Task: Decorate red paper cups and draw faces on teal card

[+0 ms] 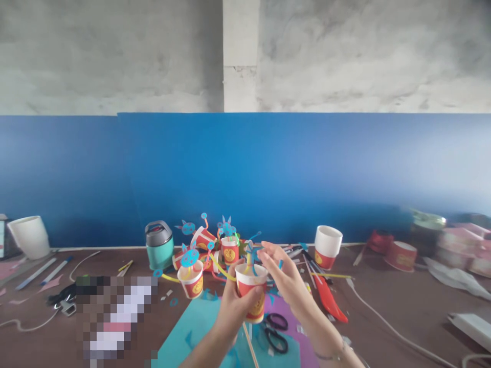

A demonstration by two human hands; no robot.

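cup in your left hand, right fingers at its mouth

far left, a blocky blur covers part of the table (53,347), so you can't make out what lies there. the blue-faced cup (191,281) stands near your left wrist; a careless swing of that arm could tip it. the yellow straw (222,266) reaches toward that neighbour from beside your fingers, where its end is hidden, and a knock could bend it.

your left hand (235,305) is wrapped around the paper cup (250,279), holding it upright over the paper sheets (182,340), in the middle of your view. too hard a squeeze would likely buckle its thin wall. the blue strips (256,255) rise from its mouth and could crease or pull loose if tugged.

below, the scissors (277,329) show their black handles; the blades are hard to make out. your right hand (283,276) hangs with fingers extended beside the strips; whether it pinches one, you can't tell.
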